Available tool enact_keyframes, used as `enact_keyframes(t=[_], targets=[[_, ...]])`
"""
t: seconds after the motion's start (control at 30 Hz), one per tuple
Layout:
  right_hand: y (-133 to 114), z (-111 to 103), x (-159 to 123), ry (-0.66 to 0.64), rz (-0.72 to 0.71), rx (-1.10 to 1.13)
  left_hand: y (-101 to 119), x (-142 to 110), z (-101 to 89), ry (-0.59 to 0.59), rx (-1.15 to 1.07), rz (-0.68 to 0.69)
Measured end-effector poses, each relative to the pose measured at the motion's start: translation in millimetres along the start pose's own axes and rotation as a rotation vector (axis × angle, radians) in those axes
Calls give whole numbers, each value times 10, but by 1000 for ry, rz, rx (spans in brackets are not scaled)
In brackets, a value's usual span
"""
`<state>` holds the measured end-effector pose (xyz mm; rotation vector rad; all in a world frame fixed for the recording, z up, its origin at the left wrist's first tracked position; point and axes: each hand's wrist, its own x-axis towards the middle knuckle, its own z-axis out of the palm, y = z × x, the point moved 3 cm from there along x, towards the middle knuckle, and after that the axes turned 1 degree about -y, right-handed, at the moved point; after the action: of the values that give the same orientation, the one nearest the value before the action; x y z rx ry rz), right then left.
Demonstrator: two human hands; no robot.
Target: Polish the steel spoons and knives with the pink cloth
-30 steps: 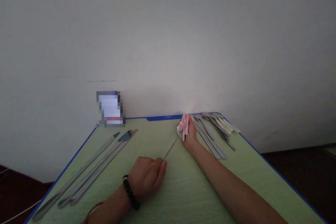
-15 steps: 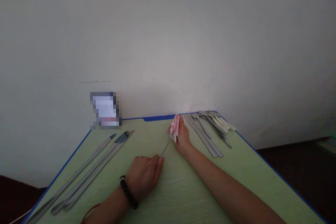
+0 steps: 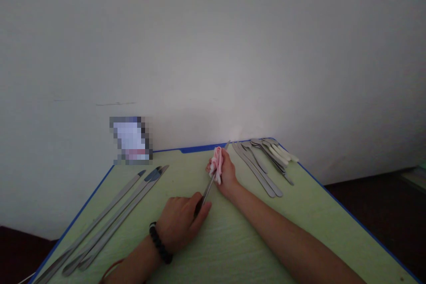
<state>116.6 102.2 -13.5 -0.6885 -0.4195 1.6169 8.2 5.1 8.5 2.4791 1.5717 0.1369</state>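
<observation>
My left hand (image 3: 183, 219), with a dark bead bracelet at the wrist, is closed on the handle end of a metal table knife (image 3: 208, 190). The knife points up and away from me, over the table. In my right hand (image 3: 226, 171) is a folded pink and white cloth (image 3: 217, 165), pressed around the knife's blade. Only the blade's narrow tip shows beyond the cloth. Nearest to my right hand lie long-handled forks (image 3: 254, 171), side by side.
Several table knives (image 3: 123, 213) lie along the left of the green, blue-edged table (image 3: 253, 248). Spoons (image 3: 269, 155) and white-handled cutlery (image 3: 281, 155) are at the back right. A blurred-out screen-like object (image 3: 131, 140) leans by the wall (image 3: 213, 53).
My right hand and the cloth have shifted slightly left and down the knife toward my left hand. The blade's tip now shows past the cloth, and the knife has turned somewhat.
</observation>
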Motion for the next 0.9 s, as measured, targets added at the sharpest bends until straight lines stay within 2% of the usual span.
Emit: enact_keyframes(t=[0.2, 0.27, 0.4, 0.5, 0.57, 0.7, 0.9], targets=[[-31, -30, 27, -61, 45, 61, -34, -18, 25, 10, -202, 297], [-34, -26, 21, -67, 41, 44, -46, -11, 45, 0, -234, 333], [-29, -10, -16, -77, -28, -102, -59, 29, 71, 33, -220, 204], [-13, 31, -94, -123, -103, -417, -70, 65, 83, 54, -202, 70], [-1, 78, -161, -180, -132, -597, -79, 82, 89, 52, -207, 28], [8, 163, -262, -281, -128, -704, -97, 85, 85, 52, -218, -6], [20, 182, -276, -381, -253, -869, -122, 74, 81, 66, -212, -74]])
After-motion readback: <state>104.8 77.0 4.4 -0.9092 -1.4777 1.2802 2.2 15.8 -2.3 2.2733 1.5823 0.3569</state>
